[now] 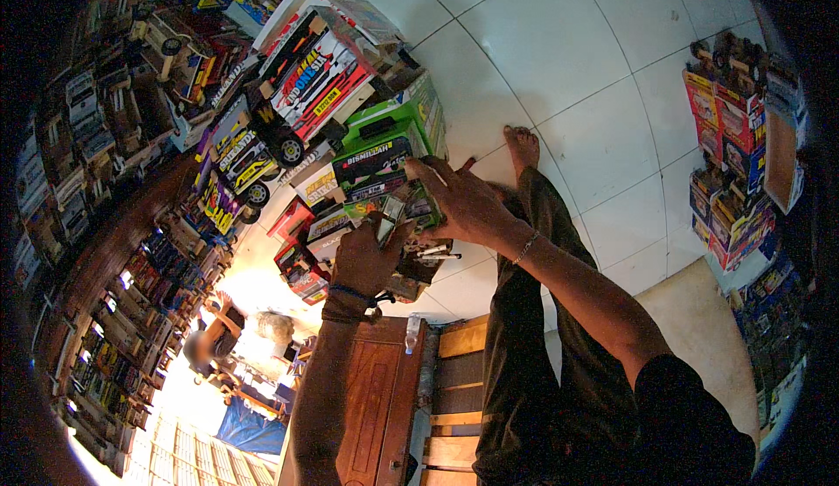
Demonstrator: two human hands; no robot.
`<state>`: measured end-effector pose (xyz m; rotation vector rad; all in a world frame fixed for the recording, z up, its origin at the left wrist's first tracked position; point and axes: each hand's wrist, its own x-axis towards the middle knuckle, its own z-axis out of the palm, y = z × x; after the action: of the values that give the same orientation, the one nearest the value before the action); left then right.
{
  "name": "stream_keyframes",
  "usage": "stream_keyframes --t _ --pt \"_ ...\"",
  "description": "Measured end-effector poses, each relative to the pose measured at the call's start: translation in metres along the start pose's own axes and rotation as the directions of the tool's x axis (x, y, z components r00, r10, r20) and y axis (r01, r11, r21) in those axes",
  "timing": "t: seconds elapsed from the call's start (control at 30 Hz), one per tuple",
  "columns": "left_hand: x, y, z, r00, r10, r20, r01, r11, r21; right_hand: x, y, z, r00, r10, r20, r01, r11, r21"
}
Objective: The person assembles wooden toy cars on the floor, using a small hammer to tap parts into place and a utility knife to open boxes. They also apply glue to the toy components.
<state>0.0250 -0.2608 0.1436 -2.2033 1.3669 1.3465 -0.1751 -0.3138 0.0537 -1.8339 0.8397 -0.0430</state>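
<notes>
A green toy truck (384,141) stands among stacked toy trucks, in front of me. My right hand (472,211) reaches to its near side, fingers spread and touching the truck's edge. Just left of it, my left hand (369,259) is closed, its fingers curled at a small shiny silver piece (391,222); I cannot make out exactly what it is. Thin white sticks (437,252) poke out below my hands, over a dark box-like part. My fingers hide part of the truck's near end.
A red, white and black toy truck (319,79) and a black-wheeled toy truck (247,156) crowd the left. More toy trucks (734,136) stack at the right. Below are a wooden cabinet door (376,407) and a slatted bench (459,399). Another person (210,346) is at lower left.
</notes>
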Motion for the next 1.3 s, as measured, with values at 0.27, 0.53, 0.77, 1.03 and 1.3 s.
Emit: stream_keyframes --t 0.27,0.53,0.77,1.03,1.3 --pt "-0.004 0.005 0.009 0.995 -0.090 -0.040 0.089 0.996 -0.009 -0.001 -0.003 0.002 1.000 0.012 0.010 -0.012 0.999 -0.041" --pt "-0.005 0.006 0.023 0.978 -0.189 -0.092 0.184 0.981 -0.056 0.000 -0.008 0.002 1.000 0.024 0.015 -0.023 0.997 -0.075" --pt "-0.005 0.007 0.028 0.971 -0.173 -0.163 0.176 0.984 0.004 0.000 -0.011 0.003 0.999 0.033 0.034 -0.032 0.999 -0.037" --pt "-0.002 -0.003 0.032 0.978 -0.161 -0.133 0.163 0.987 0.004 0.001 -0.014 0.005 0.997 0.066 0.045 -0.064 0.997 -0.042" --pt "-0.001 -0.019 0.042 0.987 0.007 -0.162 0.020 0.986 0.165 0.002 -0.012 0.010 0.999 0.048 0.020 -0.047 0.998 -0.037"
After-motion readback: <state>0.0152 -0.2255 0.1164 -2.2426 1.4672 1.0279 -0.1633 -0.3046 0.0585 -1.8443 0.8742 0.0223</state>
